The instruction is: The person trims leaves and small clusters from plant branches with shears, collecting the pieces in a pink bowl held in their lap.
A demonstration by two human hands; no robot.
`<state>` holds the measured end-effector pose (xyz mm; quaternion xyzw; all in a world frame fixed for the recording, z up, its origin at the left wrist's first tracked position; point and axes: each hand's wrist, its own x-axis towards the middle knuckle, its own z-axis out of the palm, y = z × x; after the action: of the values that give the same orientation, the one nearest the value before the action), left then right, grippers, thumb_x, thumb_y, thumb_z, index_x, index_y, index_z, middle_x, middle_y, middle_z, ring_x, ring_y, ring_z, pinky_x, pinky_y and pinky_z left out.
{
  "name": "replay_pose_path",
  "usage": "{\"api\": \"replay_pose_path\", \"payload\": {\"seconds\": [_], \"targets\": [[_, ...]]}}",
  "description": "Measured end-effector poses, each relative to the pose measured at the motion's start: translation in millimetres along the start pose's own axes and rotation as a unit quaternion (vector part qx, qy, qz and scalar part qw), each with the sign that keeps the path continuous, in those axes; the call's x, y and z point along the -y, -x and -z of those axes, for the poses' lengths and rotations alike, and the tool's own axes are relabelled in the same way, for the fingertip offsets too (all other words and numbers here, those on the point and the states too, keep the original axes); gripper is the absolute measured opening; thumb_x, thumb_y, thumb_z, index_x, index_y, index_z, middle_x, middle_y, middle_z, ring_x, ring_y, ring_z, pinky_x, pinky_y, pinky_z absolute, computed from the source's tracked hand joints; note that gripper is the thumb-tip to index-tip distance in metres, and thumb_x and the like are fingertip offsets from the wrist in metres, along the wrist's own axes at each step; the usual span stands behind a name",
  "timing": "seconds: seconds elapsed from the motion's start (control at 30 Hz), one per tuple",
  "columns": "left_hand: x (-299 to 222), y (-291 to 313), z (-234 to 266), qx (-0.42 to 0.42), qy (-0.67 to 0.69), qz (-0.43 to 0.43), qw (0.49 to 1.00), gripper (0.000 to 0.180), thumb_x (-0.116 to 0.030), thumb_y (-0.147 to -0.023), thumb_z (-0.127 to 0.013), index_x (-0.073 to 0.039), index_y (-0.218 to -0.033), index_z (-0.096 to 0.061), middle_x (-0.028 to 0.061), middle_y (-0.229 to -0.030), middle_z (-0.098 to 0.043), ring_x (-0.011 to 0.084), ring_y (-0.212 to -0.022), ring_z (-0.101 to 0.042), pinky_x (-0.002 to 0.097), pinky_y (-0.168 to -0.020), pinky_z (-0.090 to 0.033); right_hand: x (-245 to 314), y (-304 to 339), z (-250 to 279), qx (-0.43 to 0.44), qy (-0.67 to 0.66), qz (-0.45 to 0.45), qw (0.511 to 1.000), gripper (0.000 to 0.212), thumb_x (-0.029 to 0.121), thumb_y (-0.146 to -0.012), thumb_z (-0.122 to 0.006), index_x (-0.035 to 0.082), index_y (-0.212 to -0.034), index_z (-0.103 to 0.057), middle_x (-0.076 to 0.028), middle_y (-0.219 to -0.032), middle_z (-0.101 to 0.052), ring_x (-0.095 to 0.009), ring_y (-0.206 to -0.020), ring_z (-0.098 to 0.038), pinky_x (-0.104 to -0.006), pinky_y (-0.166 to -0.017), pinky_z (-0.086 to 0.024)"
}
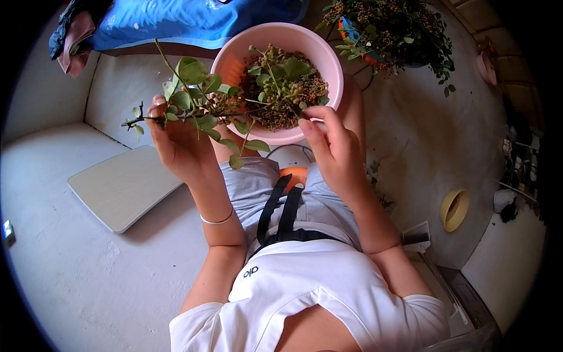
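Note:
My left hand (179, 144) is closed round the dark woody stem of a leafy branch (205, 122), held over the left rim of a pink basin (335, 70). Broad green leaves and clusters of small brownish berries grow along this branch. The basin rests between my knees. Inside lies a heap of small brown and greenish berries (281, 120), with leafy sprigs (287, 69) on top. Over the basin's near right rim, my right hand (337, 146) has thumb and forefinger brought together in a pinch. What sits between those fingertips, if anything, is too small to make out.
Beyond the basin to the right stands a blue and orange container (350, 30) heaped with berry-bearing branches (404, 35). A blue cloth (164, 23) covers a surface at the back left. A flat pale board (126, 186) lies left of me, and a yellow bowl (454, 210) stands right.

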<state>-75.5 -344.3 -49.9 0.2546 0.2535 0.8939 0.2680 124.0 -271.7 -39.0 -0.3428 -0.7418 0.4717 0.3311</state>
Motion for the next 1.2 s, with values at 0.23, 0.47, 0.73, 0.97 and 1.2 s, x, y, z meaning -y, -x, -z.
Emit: {"api": "replay_pose_path", "payload": {"seconds": [0.23,0.47,0.73,0.97,1.2], "targets": [[1,0,0,0.013,0.002,-0.001,1.0,0.017,-0.022,-0.096,-0.044,-0.01,-0.102,-0.053,0.0008,-0.11,-0.047,0.0166,-0.107,-0.046,0.0381,-0.097,-0.036,1,-2,1,0.019,0.012,-0.017,1.0,0.019,0.016,-0.092,-0.053,-0.001,-0.099,-0.052,-0.012,-0.067,-0.06,-0.018,-0.06,-0.059,-0.0276,-0.052,-0.043],[0,0,-1,-0.003,-0.009,-0.002,1.0,0.016,-0.023,-0.096,-0.043,-0.01,-0.1,-0.051,0.001,-0.109,-0.046,0.0178,-0.107,-0.046,0.0385,-0.097,-0.036,0,0,1,0.031,0.019,-0.011,0.999,0.018,0.015,-0.09,-0.053,-0.001,-0.098,-0.051,-0.016,-0.074,-0.063,-0.027,-0.066,-0.066,-0.033,-0.054,-0.048],[2,0,2,-0.011,0.012,0.009,1.0,0.015,-0.023,-0.096,-0.041,-0.011,-0.101,-0.05,0.0015,-0.109,-0.046,0.0183,-0.107,-0.047,0.0391,-0.097,-0.036,1,-2,2,0.031,0.024,-0.017,0.999,0.018,0.015,-0.091,-0.053,-0.001,-0.099,-0.051,-0.016,-0.076,-0.064,-0.028,-0.067,-0.066,-0.0337,-0.055,-0.049],[3,1,5,0.004,0.048,0.019,0.999,0.021,-0.024,-0.096,-0.043,-0.009,-0.102,-0.056,0.0045,-0.111,-0.052,0.0217,-0.109,-0.049,0.0427,-0.097,-0.037,-9,-1,-3,0.027,-0.092,-0.055,0.994,0.02,0.018,-0.092,-0.052,-0.001,-0.099,-0.052,-0.009,-0.07,-0.06,-0.017,-0.056,-0.06,-0.0273,-0.049,-0.043],[4,-2,12,-0.034,0.059,0.053,0.996,0.022,-0.025,-0.095,-0.045,-0.009,-0.105,-0.057,0.0049,-0.11,-0.055,0.0223,-0.107,-0.051,0.0412,-0.094,-0.039,-2,-5,10,0.091,-0.412,-0.216,0.881,0.021,0.022,-0.095,-0.048,0.002,-0.1,-0.053,0.007,-0.059,-0.035,0.0,-0.049,-0.027,-0.0174,-0.043,-0.019]]}}
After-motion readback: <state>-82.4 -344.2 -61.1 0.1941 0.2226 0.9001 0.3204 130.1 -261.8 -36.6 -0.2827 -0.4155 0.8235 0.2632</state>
